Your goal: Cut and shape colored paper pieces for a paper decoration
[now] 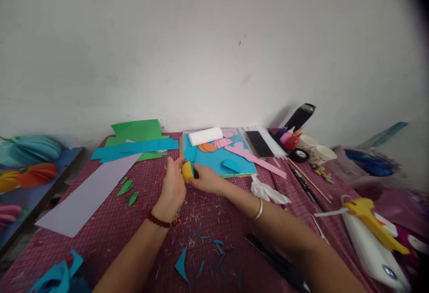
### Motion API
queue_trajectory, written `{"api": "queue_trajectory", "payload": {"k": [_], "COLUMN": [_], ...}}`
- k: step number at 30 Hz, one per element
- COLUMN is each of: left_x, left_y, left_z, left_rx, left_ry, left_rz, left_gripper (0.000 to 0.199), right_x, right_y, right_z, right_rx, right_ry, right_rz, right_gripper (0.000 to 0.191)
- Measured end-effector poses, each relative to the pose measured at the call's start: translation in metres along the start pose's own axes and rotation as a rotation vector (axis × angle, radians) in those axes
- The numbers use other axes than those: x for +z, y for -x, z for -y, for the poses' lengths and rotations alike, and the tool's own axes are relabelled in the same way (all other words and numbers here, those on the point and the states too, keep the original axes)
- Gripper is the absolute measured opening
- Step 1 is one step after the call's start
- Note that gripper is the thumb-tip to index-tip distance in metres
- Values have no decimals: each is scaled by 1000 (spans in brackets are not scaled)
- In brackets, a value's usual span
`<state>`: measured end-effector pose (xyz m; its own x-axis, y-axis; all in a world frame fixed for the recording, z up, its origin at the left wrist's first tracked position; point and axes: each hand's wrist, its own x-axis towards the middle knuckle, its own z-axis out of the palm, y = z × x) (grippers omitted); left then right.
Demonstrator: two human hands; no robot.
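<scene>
Near the middle of the table, a small folded yellow paper piece is held up between my two hands. My left hand, with a dark beaded bracelet at the wrist, has its fingers around the left and far side of it. From the right, my right hand pinches its edge; some fingertips are hidden. Just beyond them lies a blue paper sheet bearing orange paper pieces, pink scalloped pieces and a white roll. Green paper leaves lie left of my hands.
Paper scraps litter the checked red cloth. Blue strips and a lilac sheet lie left. A phone, black bottle, paper cups and yellow glue gun are right. Paper pumpkins sit far left.
</scene>
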<state>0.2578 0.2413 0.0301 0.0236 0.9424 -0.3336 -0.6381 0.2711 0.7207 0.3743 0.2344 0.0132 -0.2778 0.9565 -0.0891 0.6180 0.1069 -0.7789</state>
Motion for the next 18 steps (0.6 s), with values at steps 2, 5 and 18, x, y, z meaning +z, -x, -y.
{"api": "queue_trajectory", "payload": {"k": [2, 5, 18], "left_x": [1, -4, -13], "left_y": [2, 3, 3], "left_z": [-1, -3, 2], "left_rx": [27, 21, -34], "left_ry": [13, -24, -194], "left_rz": [8, 110, 354], "left_gripper": [40, 17, 21], "right_x": [-1, -9, -27], "right_y": [-2, 0, 19], "right_z": [-5, -6, -7], "right_rx": [78, 137, -27], "right_ry": [-263, -619, -971], "right_rz": [62, 123, -26], "right_gripper": [12, 4, 35]}}
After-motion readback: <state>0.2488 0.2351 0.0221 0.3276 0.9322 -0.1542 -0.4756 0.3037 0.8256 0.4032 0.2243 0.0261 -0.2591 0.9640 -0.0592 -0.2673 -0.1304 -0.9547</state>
